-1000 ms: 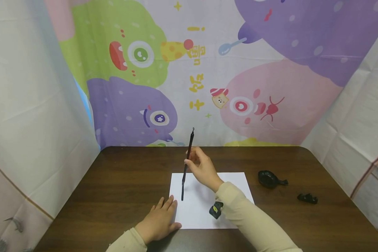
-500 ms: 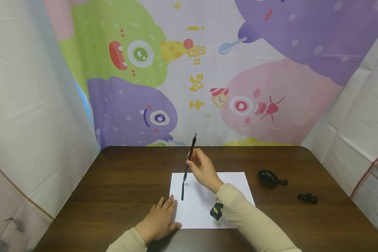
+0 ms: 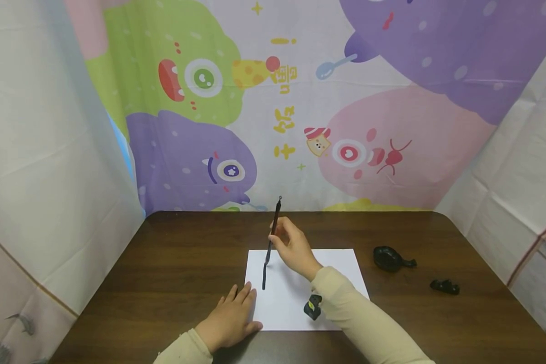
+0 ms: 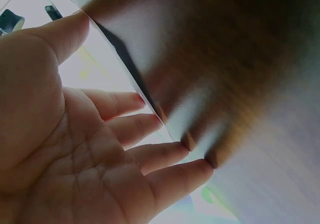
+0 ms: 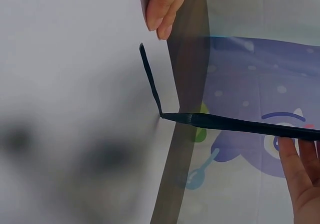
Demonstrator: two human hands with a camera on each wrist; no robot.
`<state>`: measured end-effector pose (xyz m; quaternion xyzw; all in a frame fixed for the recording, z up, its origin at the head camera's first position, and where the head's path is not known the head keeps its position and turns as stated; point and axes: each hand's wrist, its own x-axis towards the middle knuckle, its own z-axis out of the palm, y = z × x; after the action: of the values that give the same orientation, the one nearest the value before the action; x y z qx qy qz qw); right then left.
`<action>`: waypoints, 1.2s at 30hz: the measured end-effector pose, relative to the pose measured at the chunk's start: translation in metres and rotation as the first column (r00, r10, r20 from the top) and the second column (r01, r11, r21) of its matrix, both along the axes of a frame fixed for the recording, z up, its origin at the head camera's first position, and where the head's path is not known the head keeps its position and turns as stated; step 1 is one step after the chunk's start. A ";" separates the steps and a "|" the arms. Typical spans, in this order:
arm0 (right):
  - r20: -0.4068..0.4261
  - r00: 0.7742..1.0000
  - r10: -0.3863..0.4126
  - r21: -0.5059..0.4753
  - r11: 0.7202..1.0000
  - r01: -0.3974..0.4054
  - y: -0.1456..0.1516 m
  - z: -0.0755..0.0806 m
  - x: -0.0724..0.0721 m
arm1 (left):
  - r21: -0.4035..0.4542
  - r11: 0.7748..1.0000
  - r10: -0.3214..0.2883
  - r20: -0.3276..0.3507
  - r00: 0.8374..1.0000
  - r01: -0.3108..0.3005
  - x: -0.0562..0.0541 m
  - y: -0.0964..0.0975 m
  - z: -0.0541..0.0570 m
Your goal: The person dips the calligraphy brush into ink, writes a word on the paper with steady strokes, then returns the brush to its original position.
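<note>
My right hand (image 3: 294, 250) pinches a dark writing brush (image 3: 275, 217) by its handle, tilted slightly over a white sheet of paper (image 3: 291, 316). In the right wrist view the brush (image 5: 235, 124) has its tip right at the upper end of a thin black ink stroke (image 5: 151, 78). The same stroke (image 3: 264, 278) runs down the sheet's left part in the head view. My left hand (image 3: 227, 318) lies spread at the paper's left edge, fingertips on it. The left wrist view shows the left palm (image 4: 85, 149) with its fingers extended.
A small black dish with a handle (image 3: 388, 258) sits right of the paper on the brown table (image 3: 182, 263). Farther right is a small black notched rest (image 3: 444, 286). A black wrist camera (image 3: 313, 307) hangs under the right sleeve. A cartoon-printed curtain (image 3: 291, 187) stands behind.
The brush and right hand have come down slightly toward the paper, and the brush's top end swung right, then slightly back. The left hand stays put.
</note>
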<state>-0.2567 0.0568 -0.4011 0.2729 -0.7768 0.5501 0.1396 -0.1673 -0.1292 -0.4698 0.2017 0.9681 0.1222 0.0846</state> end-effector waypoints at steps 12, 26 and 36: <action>0.010 0.999 -0.039 0.052 0.998 0.039 -0.001 -0.031 -0.024 | 0.003 1.000 0.004 0.002 1.000 -0.004 0.000 0.000 -0.001; -0.062 0.998 -0.023 0.086 0.996 0.029 0.001 -0.034 -0.026 | 0.005 1.000 0.004 -0.001 1.000 -0.004 0.000 0.000 0.001; -0.072 0.997 -0.018 0.104 0.994 0.025 0.002 -0.033 -0.025 | 0.015 1.000 0.006 0.007 1.000 -0.006 0.000 -0.001 -0.001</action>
<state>-0.2821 0.0585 -0.4344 0.2907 -0.8020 0.4972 0.1585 -0.1676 -0.1299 -0.4707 0.1989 0.9675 0.1306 0.0859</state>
